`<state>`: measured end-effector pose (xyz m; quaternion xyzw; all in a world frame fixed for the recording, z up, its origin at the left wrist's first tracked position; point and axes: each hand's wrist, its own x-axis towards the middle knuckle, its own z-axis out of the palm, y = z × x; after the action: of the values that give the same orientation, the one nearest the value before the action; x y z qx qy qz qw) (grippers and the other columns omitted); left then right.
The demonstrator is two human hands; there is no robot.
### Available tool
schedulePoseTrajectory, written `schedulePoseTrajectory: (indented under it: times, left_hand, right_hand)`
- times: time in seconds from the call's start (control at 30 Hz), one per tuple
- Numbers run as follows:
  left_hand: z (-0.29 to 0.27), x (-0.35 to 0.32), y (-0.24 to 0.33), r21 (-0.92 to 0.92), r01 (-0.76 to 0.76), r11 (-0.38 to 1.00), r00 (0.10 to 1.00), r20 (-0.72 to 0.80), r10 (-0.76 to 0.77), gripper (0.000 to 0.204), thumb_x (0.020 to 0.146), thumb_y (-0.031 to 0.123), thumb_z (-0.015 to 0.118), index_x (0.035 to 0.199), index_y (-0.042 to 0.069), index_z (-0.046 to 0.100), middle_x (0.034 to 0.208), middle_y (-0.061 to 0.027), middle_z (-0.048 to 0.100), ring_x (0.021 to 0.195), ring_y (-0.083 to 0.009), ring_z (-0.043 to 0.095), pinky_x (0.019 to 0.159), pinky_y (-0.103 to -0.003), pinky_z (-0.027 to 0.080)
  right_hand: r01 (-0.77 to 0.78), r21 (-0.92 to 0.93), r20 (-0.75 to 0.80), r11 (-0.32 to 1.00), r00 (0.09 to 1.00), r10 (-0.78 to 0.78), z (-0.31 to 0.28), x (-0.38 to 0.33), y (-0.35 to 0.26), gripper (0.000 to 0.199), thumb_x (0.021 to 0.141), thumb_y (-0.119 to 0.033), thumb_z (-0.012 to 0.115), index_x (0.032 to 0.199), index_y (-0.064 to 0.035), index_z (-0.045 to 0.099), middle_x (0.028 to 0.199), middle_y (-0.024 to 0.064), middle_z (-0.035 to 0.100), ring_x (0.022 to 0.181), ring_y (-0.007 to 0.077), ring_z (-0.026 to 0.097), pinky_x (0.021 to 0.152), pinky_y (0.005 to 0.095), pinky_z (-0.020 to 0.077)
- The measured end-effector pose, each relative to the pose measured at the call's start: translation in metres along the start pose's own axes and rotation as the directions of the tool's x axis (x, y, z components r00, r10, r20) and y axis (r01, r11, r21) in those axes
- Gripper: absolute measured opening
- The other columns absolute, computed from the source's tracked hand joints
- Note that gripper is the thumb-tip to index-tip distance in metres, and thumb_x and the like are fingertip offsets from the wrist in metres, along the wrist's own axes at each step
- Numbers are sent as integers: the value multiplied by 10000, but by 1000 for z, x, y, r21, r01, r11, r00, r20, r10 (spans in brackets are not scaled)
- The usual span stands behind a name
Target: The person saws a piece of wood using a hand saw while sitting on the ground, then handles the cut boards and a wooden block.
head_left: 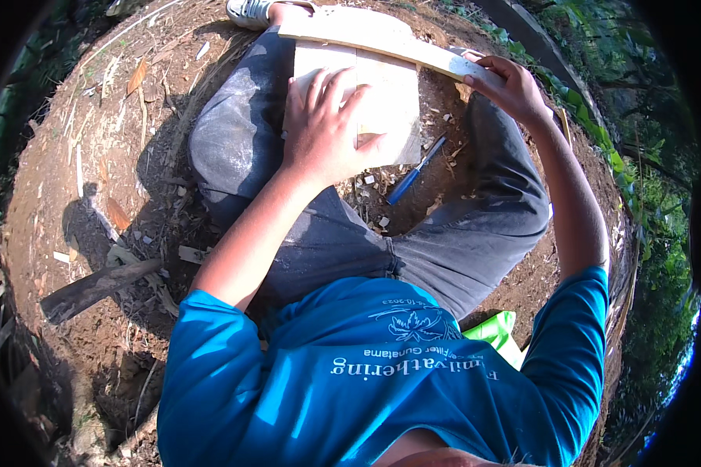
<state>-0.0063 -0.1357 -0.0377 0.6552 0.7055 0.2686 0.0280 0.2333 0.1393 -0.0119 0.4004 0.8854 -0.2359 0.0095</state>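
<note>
Blue T-shirt (pixel 366 389), white print (pixel 413 322), dusty grey trousers (pixel 327 241)

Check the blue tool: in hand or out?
Out: the blue tool lies on the ground, apart from the left hand and the right hand.

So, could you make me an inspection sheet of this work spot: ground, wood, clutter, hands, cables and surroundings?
Surface: brown bare ground, strewn with wood chips and dry leaves.
Job's things: pale wooden panel between the bent legs; long wooden strip crossing its far end.
Clutter: blue-handled tool on the ground near the panel; dark log at left; bright green packet, partly hidden, at right.
Hands: left hand spread on the panel; right hand gripping the strip's right end.
Cables: nothing seen.
Surroundings: green plants along the right.
</note>
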Motion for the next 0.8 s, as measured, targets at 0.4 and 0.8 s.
schedulePoseTrajectory:
  times: [0.4, 0.8]
  left_hand:
    - [7, 0, 3, 60, 33, 998, 999, 5, -34, 629, 820, 466, 792, 1309, 123, 597, 1386, -140, 514, 1348, -350, 454, 1135, -618, 290]
    - [1, 27, -87, -80, 289, 954, 919, -255, -300, 621, 902, 338, 780, 1401, 63, 533, 1317, -174, 569, 1202, -317, 581, 1020, -454, 491]
  right_hand:
    - [133, 12, 210, 991, 969, -132, -9, 48, 18, 622, 872, -508, 798, 1246, -18, 711, 1113, 133, 755, 1035, 216, 725, 952, 356, 548]
    - [177, -7, 186, 984, 967, -172, -12, 61, 41, 668, 833, -620, 776, 1234, -89, 725, 1089, 131, 760, 1017, 263, 725, 898, 374, 559]
